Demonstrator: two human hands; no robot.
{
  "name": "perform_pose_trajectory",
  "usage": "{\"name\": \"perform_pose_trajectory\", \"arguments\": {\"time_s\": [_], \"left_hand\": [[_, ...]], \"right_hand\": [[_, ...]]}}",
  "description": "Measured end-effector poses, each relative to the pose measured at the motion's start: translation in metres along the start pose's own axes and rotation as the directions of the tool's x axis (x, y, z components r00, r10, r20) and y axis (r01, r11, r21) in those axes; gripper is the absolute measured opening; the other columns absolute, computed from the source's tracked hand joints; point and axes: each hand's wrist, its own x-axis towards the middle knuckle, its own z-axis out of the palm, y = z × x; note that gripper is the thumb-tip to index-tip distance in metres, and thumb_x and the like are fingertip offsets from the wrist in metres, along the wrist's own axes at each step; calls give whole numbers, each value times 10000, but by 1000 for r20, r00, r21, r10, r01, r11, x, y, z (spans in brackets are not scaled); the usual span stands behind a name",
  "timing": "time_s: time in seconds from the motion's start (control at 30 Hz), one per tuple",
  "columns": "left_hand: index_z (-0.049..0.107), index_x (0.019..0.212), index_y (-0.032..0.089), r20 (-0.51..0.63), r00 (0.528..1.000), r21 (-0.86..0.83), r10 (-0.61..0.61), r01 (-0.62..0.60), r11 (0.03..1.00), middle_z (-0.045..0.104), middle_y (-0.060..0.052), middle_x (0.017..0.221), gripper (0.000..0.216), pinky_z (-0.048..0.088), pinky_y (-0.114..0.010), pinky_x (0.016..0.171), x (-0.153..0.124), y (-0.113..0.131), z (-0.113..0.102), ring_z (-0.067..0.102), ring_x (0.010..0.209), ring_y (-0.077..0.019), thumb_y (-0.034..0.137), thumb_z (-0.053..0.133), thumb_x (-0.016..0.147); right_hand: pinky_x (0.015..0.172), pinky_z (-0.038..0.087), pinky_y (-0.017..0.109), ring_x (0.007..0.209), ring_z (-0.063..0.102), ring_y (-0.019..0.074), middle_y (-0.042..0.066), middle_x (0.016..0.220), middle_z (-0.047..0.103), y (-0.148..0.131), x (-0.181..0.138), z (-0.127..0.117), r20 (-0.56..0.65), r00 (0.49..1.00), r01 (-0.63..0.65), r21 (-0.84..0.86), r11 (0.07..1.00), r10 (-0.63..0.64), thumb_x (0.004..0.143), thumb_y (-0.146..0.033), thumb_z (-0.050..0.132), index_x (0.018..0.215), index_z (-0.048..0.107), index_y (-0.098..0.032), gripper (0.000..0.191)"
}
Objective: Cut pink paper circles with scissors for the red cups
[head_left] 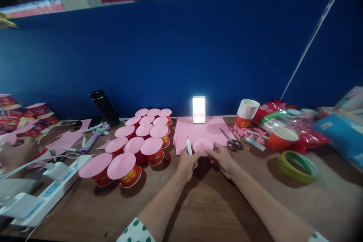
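My left hand (187, 163) is closed around a white glue stick or pen (189, 146) that points upward. My right hand (222, 159) pinches the near edge of a pink paper circle (203, 144) that seems to sit on a cup hidden beneath it. Both hands meet just in front of a sheet of pink paper (198, 128) lying flat on the brown table (215, 204). Black-handled scissors (232, 141) rest on the sheet's right side, close to my right hand.
Several red cups capped with pink circles (141, 140) stand to the left. A stack of paper cups (246, 113), an open red cup (280, 138) and a green tape roll (297, 166) lie right. A lit phone (199, 109) leans on the blue partition. Another person's hand (17, 151) works at far left near a white power strip (42, 193).
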Motion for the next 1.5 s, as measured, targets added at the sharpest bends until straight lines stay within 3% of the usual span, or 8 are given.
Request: {"name": "perform_pose_trajectory", "arguments": {"time_s": [0.27,0.57,0.9,1.5], "left_hand": [[522,911,145,-40,999,22,-5,6,1000,412,106,472,472,156,-165,301,-1,0,2,247,304,-8,342,749,548],[504,860,155,15,1000,23,-2,1,1000,425,101,478,444,154,-162,300,-1,-1,-1,246,303,-6,367,749,555],[528,936,148,50,999,17,-9,9,1000,429,96,507,468,160,-163,303,-2,3,0,241,316,-4,353,737,570],[512,919,159,-42,999,-19,-17,16,1000,380,108,502,471,174,-155,327,-1,2,0,247,337,-2,334,750,553]], "right_hand": [[397,321,168,443,438,56,-47,592,559,3,1,-2,19,1000,6,11,1000,-7,587,-354,754,836,548,-171,372],[383,276,162,425,393,47,-70,542,502,-3,-1,-2,23,1000,1,-6,1000,-1,559,-340,766,835,550,-178,386],[369,219,145,404,349,28,-92,514,454,-4,-1,0,-16,1000,-13,65,998,14,546,-330,766,813,503,-184,402],[364,224,152,410,346,39,-85,513,456,-6,-5,1,32,999,-2,-11,1000,2,576,-356,745,812,525,-181,366]]}}
